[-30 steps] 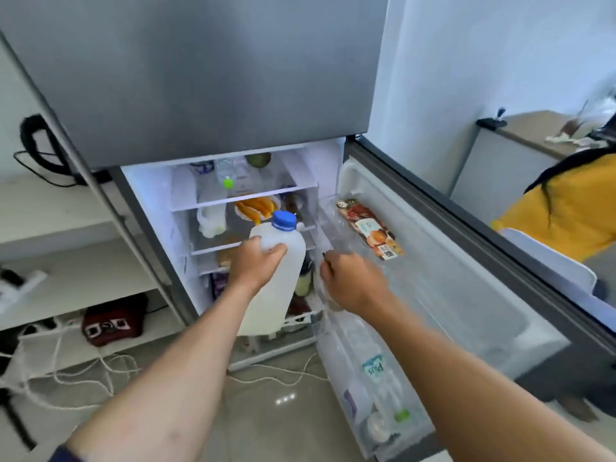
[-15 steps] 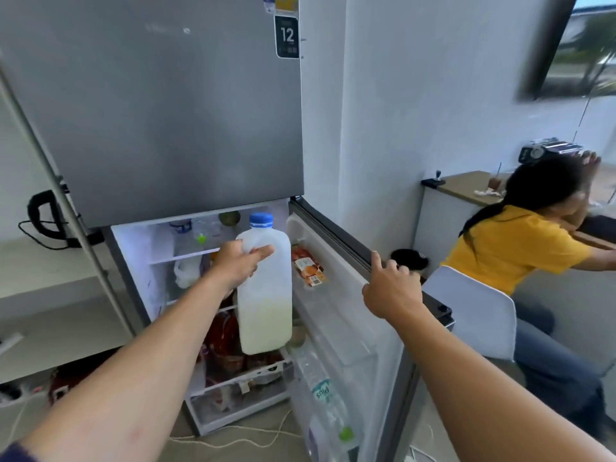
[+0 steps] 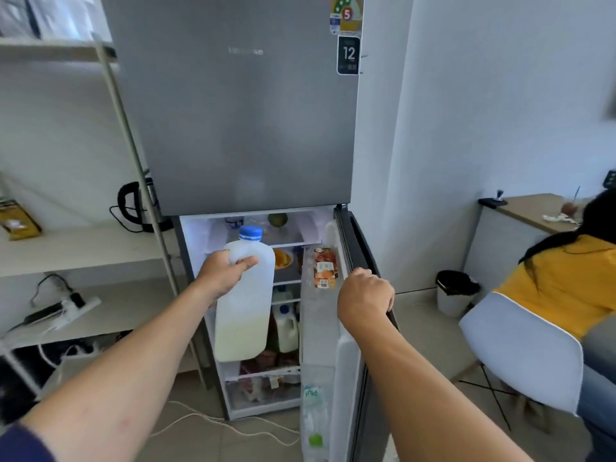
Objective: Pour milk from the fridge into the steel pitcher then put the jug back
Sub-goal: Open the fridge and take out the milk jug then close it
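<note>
My left hand [image 3: 222, 274] grips the handle of a translucent milk jug [image 3: 246, 305] with a blue cap, held upright in front of the open lower fridge compartment [image 3: 286, 295]. Milk fills only the jug's bottom part. My right hand [image 3: 365, 296] curls over the top edge of the open fridge door [image 3: 346, 345], which stands about half open. A second, smaller milk jug [image 3: 287, 330] stands on a shelf inside. The steel pitcher is not in view.
Door racks hold a snack pack [image 3: 324, 269] and a water bottle [image 3: 313, 415]. White shelving with a kettle [image 3: 136, 208] and power strip stands left. A person in yellow [image 3: 560, 281] sits on a white chair [image 3: 523, 355] at right. A cable lies on the floor.
I have stood up and stepped back; the jug has come out of the fridge. My right hand moved from inside the door rack to the door's top edge, and the door has swung partly closed.
</note>
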A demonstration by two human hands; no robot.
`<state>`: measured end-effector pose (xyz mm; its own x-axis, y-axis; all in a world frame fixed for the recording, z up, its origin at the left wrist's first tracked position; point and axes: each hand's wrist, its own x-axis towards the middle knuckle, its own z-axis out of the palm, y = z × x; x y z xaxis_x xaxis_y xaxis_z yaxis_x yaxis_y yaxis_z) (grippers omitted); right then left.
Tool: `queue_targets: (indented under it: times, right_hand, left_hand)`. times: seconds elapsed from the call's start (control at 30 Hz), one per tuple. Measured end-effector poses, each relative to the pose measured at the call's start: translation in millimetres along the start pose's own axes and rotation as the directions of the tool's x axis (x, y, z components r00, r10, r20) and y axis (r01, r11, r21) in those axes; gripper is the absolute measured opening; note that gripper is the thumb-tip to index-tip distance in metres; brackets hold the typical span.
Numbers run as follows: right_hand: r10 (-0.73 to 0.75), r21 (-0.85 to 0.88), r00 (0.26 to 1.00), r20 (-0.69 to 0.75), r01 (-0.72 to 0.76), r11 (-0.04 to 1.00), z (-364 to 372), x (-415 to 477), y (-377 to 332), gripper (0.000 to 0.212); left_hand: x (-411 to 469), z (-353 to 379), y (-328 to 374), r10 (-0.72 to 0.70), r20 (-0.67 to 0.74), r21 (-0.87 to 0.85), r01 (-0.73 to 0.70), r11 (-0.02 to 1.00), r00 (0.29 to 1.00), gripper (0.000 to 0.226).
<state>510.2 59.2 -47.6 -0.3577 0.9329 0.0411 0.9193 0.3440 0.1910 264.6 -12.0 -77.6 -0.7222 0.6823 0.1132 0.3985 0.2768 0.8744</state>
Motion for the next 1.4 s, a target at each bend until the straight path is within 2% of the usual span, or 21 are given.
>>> queue_targets:
  times: [0.1,0.2,0.3,0.4,0.57,0.7,0.87,1.2,1.4]
  right_hand:
    - [-0.11,0.062,0.991,-0.08,0.115,0.991,-3.7,2.1,-22.8,0.037]
    - [-0.204,0.177,0.958,-0.203,0.24,0.954,-8.0,6.6,-42.8,0.028]
    - [-0.267,0.222,0.93,-0.252,0.324,0.919,-13.9,15.8,-70.1,0.03]
    - [-0.311,0.228,0.9,-0.305,0.386,0.894,-16.2,19.8,-108.1,0.032]
    - [-0.28,0.359,0.9,-0.334,0.396,0.845,-5.7,41.1,-171.3,0.055]
    - [-0.383,0.36,0.866,-0.322,0.486,0.796,-2.6,75.8,-227.7,0.062]
    - [-0.418,0.35,0.852,-0.314,0.513,0.784,-8.2,107.5,-276.2,0.067]
    - [-0.433,0.323,0.883,-0.181,0.469,0.822,-21.4,163.7,-344.3,0.042]
    - [-0.442,0.292,0.88,-0.171,0.474,0.831,-19.0,190.0,-360.2,0.065]
  left_hand:
    - [4.8,-24.0,-7.7,-0.02,-0.08,-0.017,0.019,1.0,0.997,0.044]
    - [9.8,-46.0,-19.0,-0.036,-0.178,-0.034,0.031,0.999,0.983,0.043]
    - [8.5,-61.9,-33.4,-0.015,-0.297,0.029,0.025,0.999,0.955,0.039]
    - [18.3,-79.3,-55.9,-0.035,-0.392,0.006,0.04,0.999,0.919,0.039]
    - [47.1,-118.4,-84.0,-0.06,-0.486,0.004,0.071,0.997,0.872,0.046]
    - [85.0,-157.8,-111.2,-0.097,-0.494,0.0,0.111,0.994,0.864,0.047]
    - [124.3,-186.9,-134.5,-0.128,-0.488,-0.053,0.117,0.992,0.863,0.048]
    - [207.0,-197.9,-160.0,-0.127,-0.424,-0.045,0.119,0.992,0.897,0.041]
    - [238.3,-197.6,-166.8,-0.116,-0.438,-0.026,0.116,0.993,0.891,0.047]
